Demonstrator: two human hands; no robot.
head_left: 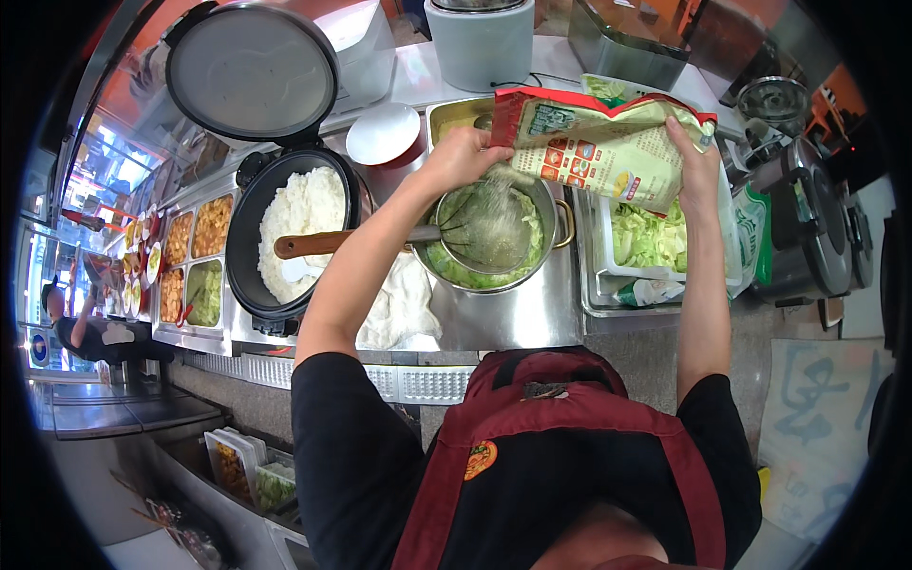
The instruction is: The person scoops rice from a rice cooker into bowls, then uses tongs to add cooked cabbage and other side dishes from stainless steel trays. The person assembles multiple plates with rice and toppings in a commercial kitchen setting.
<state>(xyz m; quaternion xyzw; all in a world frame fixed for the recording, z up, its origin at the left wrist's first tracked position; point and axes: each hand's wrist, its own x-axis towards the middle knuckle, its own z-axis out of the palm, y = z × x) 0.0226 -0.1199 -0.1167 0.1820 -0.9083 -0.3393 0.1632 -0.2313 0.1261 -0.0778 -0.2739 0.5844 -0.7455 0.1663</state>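
Observation:
My left hand (459, 162) pinches the red-edged end of a printed foil bag (605, 153). At the bag's other end, my right hand (697, 169) grips the side. The bag lies almost level above a metal pot (563, 246) with brass-coloured handles. Pale granules stream from its left end toward a wire-mesh strainer (491, 228) sitting in the pot's mouth. Shredded green leaves (456, 274) show around the mesh. The strainer's wooden handle (313, 244) reaches left under my left forearm, over the open rice cooker.
Cooked rice (303, 206) fills the rice cooker (246, 271), its lid (253, 71) raised. A white cloth (402, 306) and a bowl (385, 132) are nearby. Cut lettuce (648, 239) fills a tub at right. Food pans (203, 274) stand left, with another person (85, 331) beyond.

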